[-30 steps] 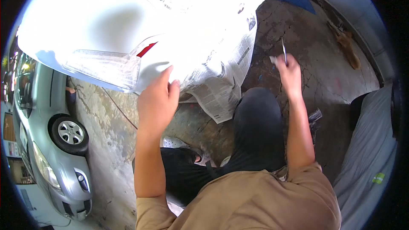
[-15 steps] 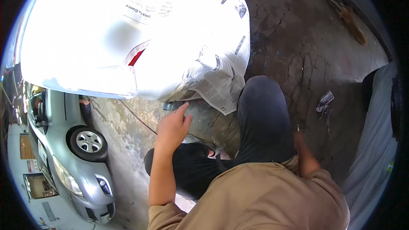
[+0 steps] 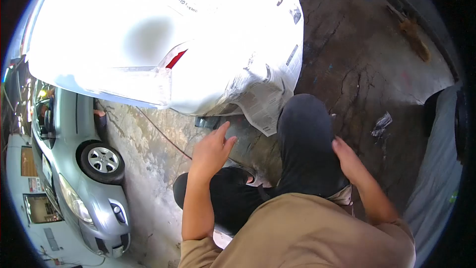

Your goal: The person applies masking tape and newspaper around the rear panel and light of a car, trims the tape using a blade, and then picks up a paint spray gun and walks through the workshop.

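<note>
My left hand (image 3: 213, 150) is in the air below the car panel's lower edge, holding nothing visible. Its index finger and thumb are stretched out and apart; the other fingers are mostly hidden. Beside my right knee is my right hand (image 3: 345, 156), its fingers largely hidden by the black trouser leg (image 3: 305, 141). A small whitish thing (image 3: 333, 115) shows just beyond it; I cannot tell whether the hand holds it. Ahead stands a white car panel (image 3: 99, 20) with a grey patch (image 3: 148, 37) and a red lamp part (image 3: 176, 59). Newspaper masking (image 3: 265, 104) hangs from its right side.
A silver car (image 3: 91, 188) stands at the left on the stained concrete floor (image 3: 153, 168). A thin hose or cable (image 3: 163, 134) runs across it. Crumpled silvery litter (image 3: 382, 124) lies at the right, near a grey cover (image 3: 434, 164). An orange-brown animal (image 3: 414, 39) lies farther back.
My right hand has come forward and up along the outside of my right leg. My left hand has shifted slightly right in view, keeping its pose. The view has turned slightly.
</note>
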Demonstrator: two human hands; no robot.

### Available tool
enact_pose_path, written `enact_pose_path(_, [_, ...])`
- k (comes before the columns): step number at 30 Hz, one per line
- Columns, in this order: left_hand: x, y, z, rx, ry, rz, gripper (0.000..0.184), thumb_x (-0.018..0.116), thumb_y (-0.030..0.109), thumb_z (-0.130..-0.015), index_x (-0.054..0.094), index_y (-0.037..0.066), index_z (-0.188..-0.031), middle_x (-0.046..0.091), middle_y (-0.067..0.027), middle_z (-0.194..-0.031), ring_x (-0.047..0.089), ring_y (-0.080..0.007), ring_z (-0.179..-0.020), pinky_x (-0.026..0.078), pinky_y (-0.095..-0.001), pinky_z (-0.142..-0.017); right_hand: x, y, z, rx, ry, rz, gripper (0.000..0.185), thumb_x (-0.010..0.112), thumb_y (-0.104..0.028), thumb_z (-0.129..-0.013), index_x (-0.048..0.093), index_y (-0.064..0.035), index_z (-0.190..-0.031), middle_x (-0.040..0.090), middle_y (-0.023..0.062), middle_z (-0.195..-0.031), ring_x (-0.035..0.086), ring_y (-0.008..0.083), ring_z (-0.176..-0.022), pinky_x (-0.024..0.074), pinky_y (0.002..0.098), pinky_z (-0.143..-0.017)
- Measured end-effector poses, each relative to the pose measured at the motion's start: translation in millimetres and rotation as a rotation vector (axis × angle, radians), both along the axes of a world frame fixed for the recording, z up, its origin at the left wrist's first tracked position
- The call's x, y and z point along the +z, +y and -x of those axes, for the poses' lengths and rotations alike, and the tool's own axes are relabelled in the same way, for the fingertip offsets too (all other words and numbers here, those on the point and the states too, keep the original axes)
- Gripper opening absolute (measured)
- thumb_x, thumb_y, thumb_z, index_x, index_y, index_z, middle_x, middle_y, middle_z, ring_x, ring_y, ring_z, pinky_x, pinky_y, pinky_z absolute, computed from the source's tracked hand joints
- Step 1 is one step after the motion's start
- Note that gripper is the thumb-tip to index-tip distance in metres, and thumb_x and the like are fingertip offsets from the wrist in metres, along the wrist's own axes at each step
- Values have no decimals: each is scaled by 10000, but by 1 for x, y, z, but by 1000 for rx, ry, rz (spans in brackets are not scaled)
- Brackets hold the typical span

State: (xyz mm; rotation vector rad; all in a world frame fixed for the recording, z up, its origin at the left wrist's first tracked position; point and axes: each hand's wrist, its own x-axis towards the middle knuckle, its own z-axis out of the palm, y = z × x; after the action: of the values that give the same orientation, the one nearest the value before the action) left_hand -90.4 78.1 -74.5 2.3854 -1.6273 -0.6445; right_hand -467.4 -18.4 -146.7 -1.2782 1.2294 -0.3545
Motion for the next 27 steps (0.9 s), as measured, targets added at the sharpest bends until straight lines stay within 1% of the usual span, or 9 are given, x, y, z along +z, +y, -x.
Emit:
enact_pose_path(1, [-2, -2, -2, -8, 6, 2, 508, 657, 348, -974, 588, 75, -1397, 705, -193, -1000, 671, -368, -930, 526, -445, -826, 43, 7, -15, 144, 157, 292, 546, 538, -351, -1065, 522, 38, -1448, 464, 229, -1552, 407, 302, -1472, 306, 396, -1202])
enact_pose_path(3, [-6, -1, -2, -30, -29, -33, 469, 648, 331, -976, 606, 55, -1353, 715, -172, -998, 689, -359, -901, 540, -465, -810, 125, -5, -55, 355, -85, 575, 509, 605, -310, -1033, 574, 67, -1372, 537, 234, -1467, 457, 284, -1432, 334, 403, -1189])
enact_pose_path(5, [-16, -1, -1, -44, -50, 93, 445, 629, 285, -987, 592, 47, -1362, 712, -162, -1052, 694, -335, -924, 547, -461, -826, 147, -26, -122, 442, -824, 275, 474, 558, -363, -1059, 629, 46, -1287, 616, 186, -1360, 564, 280, -1309, 423, 396, -1118])
enact_pose_path(6, [-32, 5, -1, -45, -46, 220, 445, 614, 249, -998, 569, 49, -1392, 704, -161, -1107, 691, -317, -962, 547, -447, -850, 160, -29, -162, 455, -1016, -250, 499, 485, -438, -1082, 674, 19, -1158, 685, 135, -1192, 670, 268, -1089, 513, 373, -978])
enact_pose_path(8, [-63, 18, -7, -52, -32, 473, 456, 585, 176, -1019, 524, 53, -1453, 687, -161, -1218, 684, -280, -1038, 547, -419, -898, 189, -28, -246, 643, -1221, -706, 653, 302, -548, -1098, 641, 4, -1019, 696, 144, -1015, 690, 260, -856, 539, 376, -803])
enact_pose_path(11, [-54, 3, -25, 200, 584, 14, 570, 684, 291, -988, 529, 24, -1468, 699, -168, -1181, 694, -267, -960, 551, -403, -828, 195, -7, -353, 627, -1495, -985, 674, 247, -588, -1076, 590, -44, -872, 630, 141, -850, 535, 214, -640, 440, 349, -640])
enact_pose_path(12, [-68, -3, -24, 67, 175, 67, 626, 739, 326, -944, 531, 53, -1468, 717, -213, -1103, 709, -290, -896, 547, -427, -774, 189, -5, -369, 587, -1581, -1080, 687, 275, -630, -1058, 586, -55, -848, 614, 126, -822, 515, 205, -615, 421, 338, -616])
enact_pose_path(15, [-61, -15, -27, 1, 29, -228, 609, 722, 314, -952, 519, 88, -1481, 715, -240, -1048, 718, -330, -881, 553, -435, -767, 161, -6, -383, 508, -1739, -1302, 703, 303, -675, -1041, 550, -78, -764, 576, 102, -756, 452, 171, -542, 381, 307, -558])
enact_pose_path(27, [-91, -46, -25, -14, -12, -489, 599, 648, 386, -976, 494, 140, -1501, 715, -191, -1092, 715, -368, -984, 551, -482, -852, 118, -54, -375, 564, -2132, -1679, 834, 198, -772, -1006, 508, -68, -683, 482, 68, -640, 406, 124, -487, 321, 262, -477])
